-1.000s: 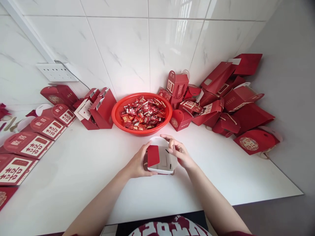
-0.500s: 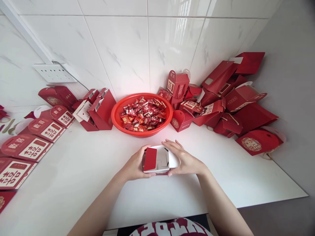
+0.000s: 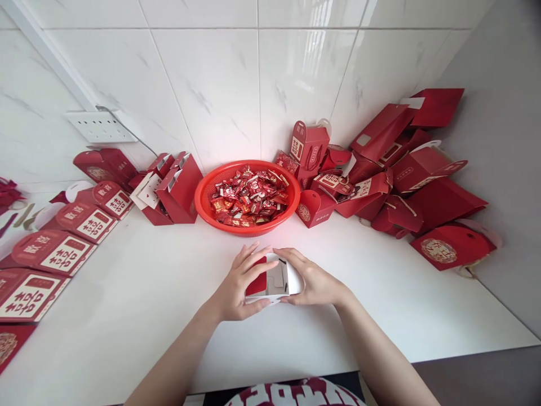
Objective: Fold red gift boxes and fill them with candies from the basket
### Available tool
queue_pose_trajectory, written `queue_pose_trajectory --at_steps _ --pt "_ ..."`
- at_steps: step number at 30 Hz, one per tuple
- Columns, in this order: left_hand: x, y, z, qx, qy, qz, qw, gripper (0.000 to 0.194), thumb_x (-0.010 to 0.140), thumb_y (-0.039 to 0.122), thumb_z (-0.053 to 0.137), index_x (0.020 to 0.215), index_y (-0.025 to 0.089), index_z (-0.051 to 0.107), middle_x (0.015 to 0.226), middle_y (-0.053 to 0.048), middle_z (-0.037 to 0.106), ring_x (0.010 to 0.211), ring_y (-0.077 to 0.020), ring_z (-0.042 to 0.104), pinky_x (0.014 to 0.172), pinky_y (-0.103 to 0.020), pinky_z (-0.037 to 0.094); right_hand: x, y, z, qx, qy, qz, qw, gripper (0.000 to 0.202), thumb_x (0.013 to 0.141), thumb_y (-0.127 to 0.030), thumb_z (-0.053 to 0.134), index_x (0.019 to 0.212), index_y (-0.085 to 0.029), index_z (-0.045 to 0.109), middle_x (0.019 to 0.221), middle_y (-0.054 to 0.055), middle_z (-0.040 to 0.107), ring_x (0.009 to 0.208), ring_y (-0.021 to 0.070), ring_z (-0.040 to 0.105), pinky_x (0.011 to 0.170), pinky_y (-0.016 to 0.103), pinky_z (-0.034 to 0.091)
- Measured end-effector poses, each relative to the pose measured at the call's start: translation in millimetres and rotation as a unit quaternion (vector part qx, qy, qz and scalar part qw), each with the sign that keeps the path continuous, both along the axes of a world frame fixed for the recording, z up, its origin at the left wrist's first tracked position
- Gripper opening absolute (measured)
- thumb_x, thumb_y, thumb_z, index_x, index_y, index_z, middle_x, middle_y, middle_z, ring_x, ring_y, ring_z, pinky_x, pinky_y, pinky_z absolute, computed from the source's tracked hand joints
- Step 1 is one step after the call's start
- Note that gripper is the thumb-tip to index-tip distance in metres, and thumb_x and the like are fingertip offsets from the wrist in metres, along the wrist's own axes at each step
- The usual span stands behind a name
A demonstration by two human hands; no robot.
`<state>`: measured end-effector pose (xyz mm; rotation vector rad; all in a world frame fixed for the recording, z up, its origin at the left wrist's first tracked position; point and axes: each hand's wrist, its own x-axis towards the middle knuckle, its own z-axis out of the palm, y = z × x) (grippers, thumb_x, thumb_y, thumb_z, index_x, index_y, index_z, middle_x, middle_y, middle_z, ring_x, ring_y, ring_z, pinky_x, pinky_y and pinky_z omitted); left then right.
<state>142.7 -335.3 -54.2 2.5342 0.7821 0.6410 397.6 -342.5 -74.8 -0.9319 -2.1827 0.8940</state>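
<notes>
A small red candy box (image 3: 275, 280) with a white inside stands on the white table in front of me, its top open and a red flap at its left. My left hand (image 3: 237, 286) grips its left side, the thumb along the near edge and the fingers reaching over the red flap and the opening. On the right side, my right hand (image 3: 316, 279) is closed round the box, with fingers at the far edge and thumb at the near edge. White card shows beside the right palm. Both hands partly hide the outer walls.
Behind the box, a red plastic basket (image 3: 202, 211) holds many red-wrapped candies (image 3: 253, 194). Folded red boxes (image 3: 63, 254) line the left side. Two open boxes (image 3: 181, 192) stand left of the basket. A pile of red boxes (image 3: 406, 169) lies at the right against the wall.
My left hand has shifted its fingers from the box's left side up over the flap and opening. The right hand keeps its hold. The view has turned slightly left.
</notes>
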Motion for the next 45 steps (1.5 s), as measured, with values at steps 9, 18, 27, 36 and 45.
queue_pose_trajectory --at_steps 9,18,27,36,45 --pt "-15.4 7.1 9.9 0.087 -0.073 0.049 0.992 0.029 0.077 0.040 0.071 0.091 0.020 0.054 0.139 -0.013 0.058 0.129 -0.0289 0.054 0.117 -0.051 0.030 -5.0 -0.1 -1.8 -0.005 0.005 0.004 1.000 0.105 0.069 -0.040 0.084 0.154 -0.026 0.025 0.149 0.013 0.038 0.137 0.0295 0.041 0.114 0.044 0.037" --pt "-35.0 6.2 15.8 0.206 -0.045 0.156 0.965 0.029 0.083 0.018 0.061 0.106 0.031 0.072 0.117 0.001 0.073 0.113 -0.0254 0.064 0.104 -0.047 0.044 -10.3 5.5 -15.4 0.028 -0.004 -0.020 0.999 0.107 0.072 -0.051 0.080 0.156 -0.024 0.020 0.152 0.015 0.034 0.142 0.0306 0.035 0.117 0.046 0.033" --pt "-27.3 5.5 11.6 0.010 0.027 0.260 0.965 0.047 0.099 0.020 0.034 0.142 0.027 0.051 0.143 -0.006 0.052 0.133 -0.0265 0.046 0.113 -0.048 0.037 -12.3 4.5 -21.1 0.065 -0.029 -0.037 0.997 0.106 0.076 -0.059 0.074 0.157 -0.023 0.016 0.155 0.017 0.032 0.144 0.0319 0.032 0.118 0.049 0.032" --pt "-12.4 8.6 -20.9 -0.116 -0.089 0.101 0.984 0.111 0.069 0.058 0.079 0.156 0.028 0.018 0.158 -0.015 0.023 0.147 -0.0380 0.022 0.120 -0.055 0.025 -14.4 11.0 -31.7 0.063 -0.034 -0.008 0.997 0.117 0.079 -0.068 0.065 0.158 -0.024 -0.009 0.166 0.013 -0.002 0.153 0.0339 0.003 0.122 0.057 0.015" --pt "3.5 20.0 -54.2 -0.311 -0.312 0.032 0.897 0.131 0.062 0.058 0.084 0.155 0.029 -0.003 0.141 -0.018 0.044 0.132 -0.0353 0.047 0.109 -0.056 0.038 -34.2 16.8 -59.1 -0.025 0.087 0.000 0.996 0.135 0.075 -0.060 0.075 0.151 -0.024 -0.030 0.161 0.020 0.012 0.149 0.0325 0.020 0.119 0.053 0.022"
